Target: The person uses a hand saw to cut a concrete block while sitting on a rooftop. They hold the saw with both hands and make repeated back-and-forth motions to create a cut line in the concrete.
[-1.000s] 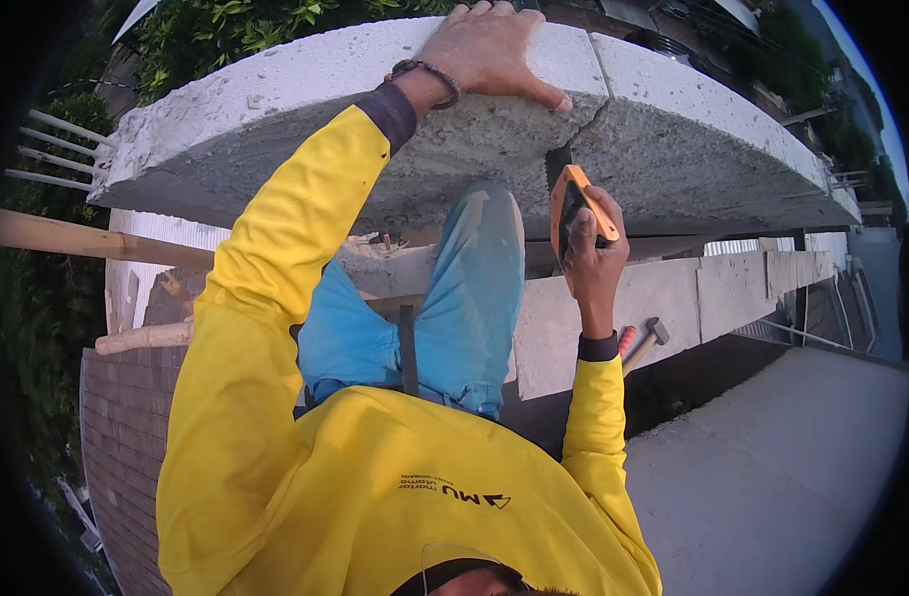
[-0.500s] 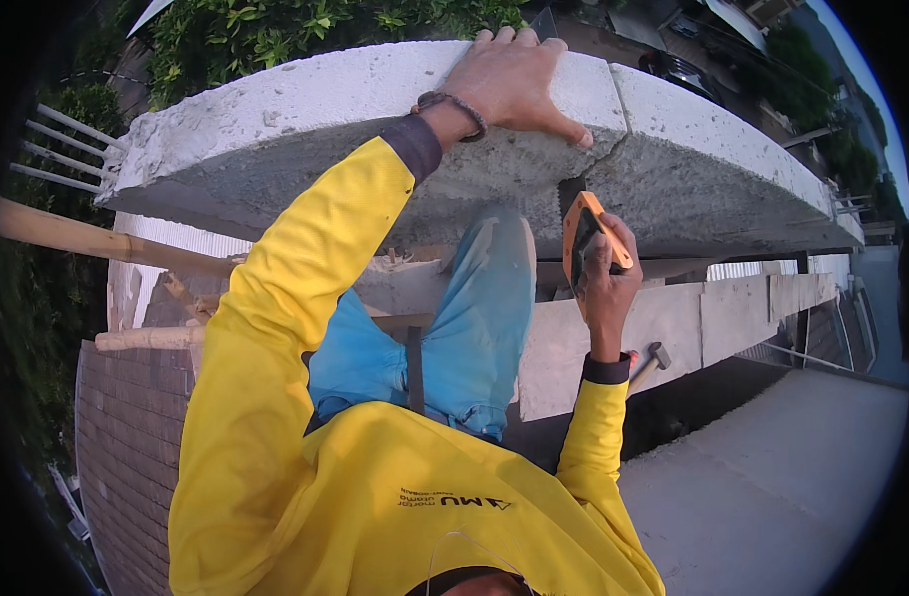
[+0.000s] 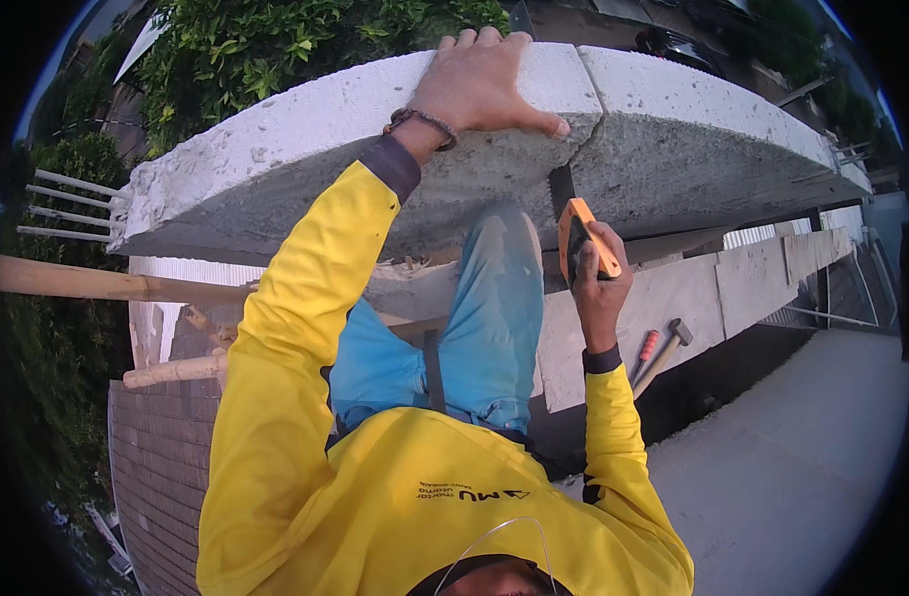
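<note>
A handsaw (image 3: 578, 230) with an orange and black handle is in my right hand (image 3: 601, 273), its fingers wrapped round the grip. The dark blade runs up against the near face of a pale, rough masonry wall (image 3: 325, 104), beside a jagged joint line. A piece of blade shows beyond the wall's far edge; the stretch between is hidden. My left hand (image 3: 481, 84) lies on the wall's top just left of that joint. Its thumb is spread toward the near edge and its fingertips reach the far edge.
A hammer (image 3: 665, 358) and a red-handled tool (image 3: 646, 350) lie on a ledge at the right. Wooden poles (image 3: 117, 282) and metal bars (image 3: 72, 204) stick out at the left. Leafy shrubs (image 3: 305, 50) grow beyond the wall. Below left is a tiled roof (image 3: 161, 457).
The saw has been drawn back toward me, and more of its blade shows before the wall. My left hand stays on the wall top. The whole view has shifted slightly.
</note>
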Motion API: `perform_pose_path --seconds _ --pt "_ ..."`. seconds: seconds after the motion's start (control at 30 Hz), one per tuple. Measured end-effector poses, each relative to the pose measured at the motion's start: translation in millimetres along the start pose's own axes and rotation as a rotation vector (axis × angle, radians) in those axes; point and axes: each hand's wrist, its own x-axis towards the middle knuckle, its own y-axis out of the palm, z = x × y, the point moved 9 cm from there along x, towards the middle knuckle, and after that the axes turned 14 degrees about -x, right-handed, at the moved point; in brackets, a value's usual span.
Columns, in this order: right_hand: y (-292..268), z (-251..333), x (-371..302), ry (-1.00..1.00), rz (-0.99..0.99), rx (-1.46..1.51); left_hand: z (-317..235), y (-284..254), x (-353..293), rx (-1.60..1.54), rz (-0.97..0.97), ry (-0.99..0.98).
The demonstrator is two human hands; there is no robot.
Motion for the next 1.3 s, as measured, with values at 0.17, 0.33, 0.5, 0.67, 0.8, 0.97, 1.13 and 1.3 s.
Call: perform_pose_path --seconds 0.17,0.33,0.5,0.67,0.8,0.97,1.13,1.3 --pt "28.7 -81.2 -0.3 -0.036 -0.018 -0.013 3.0 2.5 0.7 0.008 0.049 -0.001" --pt "-35.0 -35.5 -85.3 0.152 0.169 0.256 8.4 5.1 -2.7 -0.180 0.078 -0.092" --pt "-37.1 0.5 -92.2 0.332 0.231 0.168 1.8 6.6 -0.1 -0.198 0.034 -0.111" --pt "29.5 -50.6 27.7 0.086 -0.008 0.100 -1.8 2.4 -0.7 -0.213 0.065 -0.125" --pt "7.0 -73.6 2.4 0.014 0.021 -0.060 -3.9 6.4 -7.2 -0.183 0.094 -0.116" --pt "-36.4 -78.6 -74.6 0.296 0.159 0.112 6.2 17.0 6.6 -0.226 0.059 -0.100" --pt "13.7 -62.0 -23.0 0.214 0.107 0.100 1.4 12.8 3.2 -0.189 0.005 -0.131" --pt "35.1 -51.4 40.4 -0.022 -0.026 -0.070 -2.4 0.5 -9.3 -0.217 0.064 -0.116"
